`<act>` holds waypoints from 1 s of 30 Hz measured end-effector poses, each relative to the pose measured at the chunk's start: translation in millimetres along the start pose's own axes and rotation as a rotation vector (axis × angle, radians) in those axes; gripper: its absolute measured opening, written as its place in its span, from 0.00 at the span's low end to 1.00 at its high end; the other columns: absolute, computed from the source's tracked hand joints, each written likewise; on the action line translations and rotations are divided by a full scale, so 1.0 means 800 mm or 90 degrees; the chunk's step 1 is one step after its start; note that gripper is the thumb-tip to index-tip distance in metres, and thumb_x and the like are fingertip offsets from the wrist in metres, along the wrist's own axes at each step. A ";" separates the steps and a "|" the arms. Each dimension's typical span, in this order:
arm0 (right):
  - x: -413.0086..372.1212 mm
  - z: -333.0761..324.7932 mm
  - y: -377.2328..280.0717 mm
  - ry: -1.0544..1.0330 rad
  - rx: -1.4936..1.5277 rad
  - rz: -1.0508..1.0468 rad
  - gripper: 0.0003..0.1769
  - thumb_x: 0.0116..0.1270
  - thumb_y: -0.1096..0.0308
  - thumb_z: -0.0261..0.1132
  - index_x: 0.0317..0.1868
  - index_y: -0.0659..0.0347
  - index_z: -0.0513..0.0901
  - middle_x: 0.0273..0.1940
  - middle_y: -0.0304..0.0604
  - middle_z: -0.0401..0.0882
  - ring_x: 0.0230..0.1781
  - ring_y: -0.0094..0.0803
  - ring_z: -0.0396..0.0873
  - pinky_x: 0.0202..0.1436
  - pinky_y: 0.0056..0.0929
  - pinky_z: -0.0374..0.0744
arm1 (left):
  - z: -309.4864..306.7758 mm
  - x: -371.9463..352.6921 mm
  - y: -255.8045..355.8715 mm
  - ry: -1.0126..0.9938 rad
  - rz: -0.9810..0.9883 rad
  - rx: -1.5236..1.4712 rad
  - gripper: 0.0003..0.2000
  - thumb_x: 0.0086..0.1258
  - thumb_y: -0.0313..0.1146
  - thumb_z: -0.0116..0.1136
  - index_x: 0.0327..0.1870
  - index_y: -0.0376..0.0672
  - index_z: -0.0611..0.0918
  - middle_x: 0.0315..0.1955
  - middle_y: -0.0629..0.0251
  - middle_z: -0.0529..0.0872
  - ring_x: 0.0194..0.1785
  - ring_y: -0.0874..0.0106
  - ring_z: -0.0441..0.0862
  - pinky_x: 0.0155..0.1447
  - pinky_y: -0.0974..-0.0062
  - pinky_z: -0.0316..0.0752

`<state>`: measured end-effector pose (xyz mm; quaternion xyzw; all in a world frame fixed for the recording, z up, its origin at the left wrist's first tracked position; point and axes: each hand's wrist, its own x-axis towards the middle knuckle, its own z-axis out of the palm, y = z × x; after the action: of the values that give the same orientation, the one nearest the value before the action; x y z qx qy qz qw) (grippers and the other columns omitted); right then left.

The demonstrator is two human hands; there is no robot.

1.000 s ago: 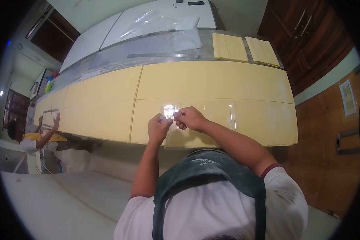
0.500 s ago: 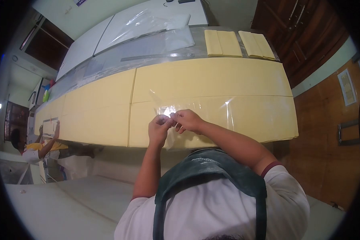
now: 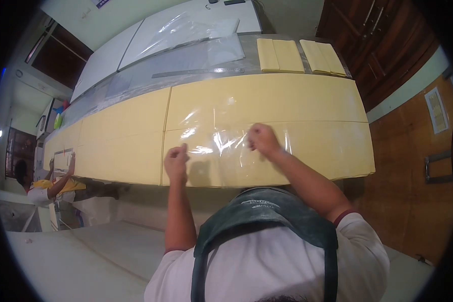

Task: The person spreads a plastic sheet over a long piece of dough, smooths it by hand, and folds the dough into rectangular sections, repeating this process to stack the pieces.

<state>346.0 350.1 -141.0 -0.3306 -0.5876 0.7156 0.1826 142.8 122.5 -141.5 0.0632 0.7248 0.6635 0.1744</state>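
A clear plastic sheet [image 3: 217,143], possibly a bag, stretches between my two hands over a large yellow sheet [image 3: 327,151] on the table. Glare and creases show across the plastic. My left hand [image 3: 176,162] is pinched closed on the plastic's left edge, close to the table's front edge. On the other side, my right hand [image 3: 263,139] grips the plastic with curled fingers, somewhat blurred. Beneath both hands, the yellow surface has a long crease line and a seam on its left side.
Two folded yellow pieces [image 3: 281,55] lie at the back right. A metal ruler [image 3: 199,72] rests behind the yellow sheets, with more clear plastic [image 3: 186,38] beyond it. Far left, a co-worker [image 3: 50,189] handles a frame-like object [image 3: 63,160] on the same table.
My hands have moved apart from being close together, left hand leftward, right hand rightward and farther from me. The clear plastic is now spread between them.
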 end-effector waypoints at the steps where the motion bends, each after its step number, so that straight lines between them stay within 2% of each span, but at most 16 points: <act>1: -0.004 -0.024 -0.001 0.079 -0.030 -0.022 0.09 0.70 0.68 0.62 0.32 0.64 0.78 0.24 0.39 0.78 0.23 0.26 0.79 0.26 0.28 0.79 | -0.017 0.013 -0.001 0.050 0.009 0.053 0.13 0.68 0.38 0.71 0.35 0.37 0.82 0.25 0.68 0.82 0.29 0.78 0.78 0.34 0.78 0.74; 3: 0.004 -0.103 0.041 0.282 -0.303 -0.165 0.08 0.64 0.69 0.64 0.30 0.65 0.78 0.24 0.48 0.79 0.26 0.33 0.80 0.32 0.38 0.77 | -0.058 0.040 -0.013 0.102 0.018 0.101 0.15 0.67 0.40 0.72 0.34 0.36 0.82 0.24 0.67 0.82 0.29 0.78 0.79 0.34 0.76 0.75; 5: -0.028 -0.168 0.041 0.474 -0.434 -0.179 0.10 0.62 0.68 0.65 0.29 0.66 0.76 0.23 0.54 0.77 0.25 0.49 0.78 0.31 0.45 0.75 | -0.097 0.057 -0.039 0.149 0.153 0.407 0.17 0.65 0.41 0.73 0.33 0.34 0.83 0.25 0.62 0.85 0.29 0.71 0.82 0.36 0.69 0.78; 6: -0.049 -0.200 0.038 0.512 -0.540 -0.103 0.09 0.61 0.69 0.65 0.28 0.65 0.75 0.28 0.54 0.80 0.32 0.54 0.80 0.36 0.47 0.76 | -0.104 0.052 -0.044 0.151 0.150 0.405 0.17 0.65 0.41 0.73 0.33 0.34 0.83 0.25 0.62 0.85 0.29 0.71 0.82 0.36 0.69 0.78; 8: -0.081 -0.270 0.062 0.535 -0.781 -0.186 0.09 0.62 0.71 0.64 0.28 0.65 0.74 0.43 0.57 0.84 0.45 0.56 0.81 0.49 0.50 0.78 | -0.113 0.041 -0.049 0.155 0.164 0.562 0.17 0.64 0.42 0.72 0.33 0.35 0.83 0.26 0.56 0.86 0.29 0.62 0.84 0.39 0.64 0.79; 9: -0.094 -0.295 0.077 0.533 -0.783 -0.185 0.09 0.62 0.71 0.64 0.28 0.65 0.74 0.43 0.57 0.84 0.45 0.56 0.81 0.49 0.50 0.78 | -0.109 0.028 -0.045 0.156 0.167 0.555 0.16 0.64 0.42 0.72 0.33 0.36 0.83 0.26 0.54 0.86 0.31 0.56 0.85 0.40 0.61 0.79; 11: -0.114 -0.328 0.098 0.564 -0.771 -0.319 0.09 0.62 0.72 0.63 0.28 0.65 0.72 0.58 0.61 0.80 0.57 0.59 0.77 0.61 0.51 0.75 | -0.102 0.017 -0.045 0.162 0.141 0.583 0.15 0.64 0.41 0.71 0.35 0.36 0.83 0.27 0.54 0.86 0.33 0.55 0.85 0.41 0.59 0.79; 14: -0.123 -0.346 0.102 0.525 -0.694 -0.296 0.09 0.62 0.73 0.63 0.29 0.67 0.72 0.62 0.65 0.77 0.62 0.60 0.74 0.66 0.52 0.73 | -0.099 0.011 -0.048 0.184 0.159 0.659 0.14 0.65 0.40 0.69 0.39 0.38 0.83 0.33 0.54 0.86 0.40 0.53 0.84 0.47 0.57 0.78; 19: -0.129 -0.351 0.096 0.520 -0.717 -0.243 0.08 0.63 0.70 0.65 0.32 0.64 0.75 0.59 0.62 0.78 0.63 0.57 0.73 0.65 0.52 0.72 | -0.091 0.018 -0.036 0.276 0.335 0.799 0.16 0.68 0.37 0.66 0.50 0.38 0.81 0.47 0.53 0.83 0.53 0.51 0.78 0.58 0.53 0.72; 21: -0.131 -0.349 0.091 0.515 -0.724 -0.203 0.09 0.63 0.68 0.66 0.33 0.63 0.76 0.59 0.62 0.78 0.63 0.57 0.73 0.65 0.52 0.72 | -0.079 0.028 -0.036 0.113 0.410 0.668 0.20 0.70 0.37 0.64 0.58 0.36 0.78 0.58 0.50 0.78 0.62 0.49 0.74 0.66 0.52 0.69; 22: -0.130 -0.341 0.084 0.523 -0.742 -0.186 0.10 0.63 0.66 0.68 0.35 0.63 0.76 0.59 0.62 0.78 0.62 0.57 0.73 0.64 0.53 0.72 | -0.068 0.028 -0.041 0.107 0.409 0.666 0.20 0.70 0.37 0.64 0.58 0.36 0.78 0.58 0.50 0.78 0.62 0.49 0.74 0.66 0.52 0.69; 24: -0.131 -0.332 0.081 0.538 -0.765 -0.166 0.12 0.63 0.64 0.70 0.36 0.62 0.77 0.60 0.62 0.77 0.61 0.58 0.73 0.64 0.53 0.72 | -0.039 0.026 -0.052 -0.117 0.454 0.636 0.25 0.71 0.37 0.62 0.65 0.35 0.73 0.66 0.46 0.73 0.69 0.47 0.69 0.72 0.54 0.66; 25: -0.127 -0.334 0.090 0.535 -0.798 -0.187 0.13 0.63 0.63 0.70 0.37 0.62 0.76 0.62 0.62 0.75 0.62 0.59 0.73 0.65 0.54 0.71 | -0.034 0.023 -0.056 -0.178 0.400 0.729 0.34 0.73 0.43 0.59 0.73 0.32 0.64 0.75 0.43 0.62 0.79 0.47 0.56 0.81 0.54 0.53; 26: -0.124 -0.337 0.098 0.537 -0.832 -0.206 0.14 0.64 0.62 0.70 0.38 0.63 0.76 0.64 0.63 0.73 0.62 0.59 0.72 0.66 0.55 0.70 | -0.027 0.020 -0.059 -0.188 0.409 0.719 0.34 0.73 0.43 0.59 0.73 0.32 0.64 0.75 0.43 0.62 0.79 0.47 0.56 0.81 0.54 0.53; 29: -0.125 -0.348 0.117 0.500 -0.801 -0.236 0.10 0.69 0.67 0.65 0.39 0.64 0.75 0.70 0.65 0.66 0.71 0.60 0.65 0.71 0.61 0.63 | -0.020 0.019 -0.074 -0.191 0.254 0.887 0.45 0.75 0.54 0.51 0.81 0.31 0.48 0.82 0.44 0.45 0.85 0.52 0.38 0.84 0.52 0.33; 30: -0.126 -0.347 0.112 0.516 -0.810 -0.230 0.10 0.69 0.67 0.65 0.39 0.64 0.75 0.70 0.65 0.66 0.71 0.60 0.65 0.71 0.61 0.63 | -0.020 0.019 -0.075 -0.185 0.256 0.886 0.45 0.74 0.55 0.51 0.81 0.31 0.48 0.82 0.44 0.45 0.85 0.52 0.38 0.84 0.52 0.34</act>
<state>620.6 462.7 -226.0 -0.5072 -0.8174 0.0230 0.2722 131.7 105.3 -201.9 0.3778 0.9221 0.0543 0.0632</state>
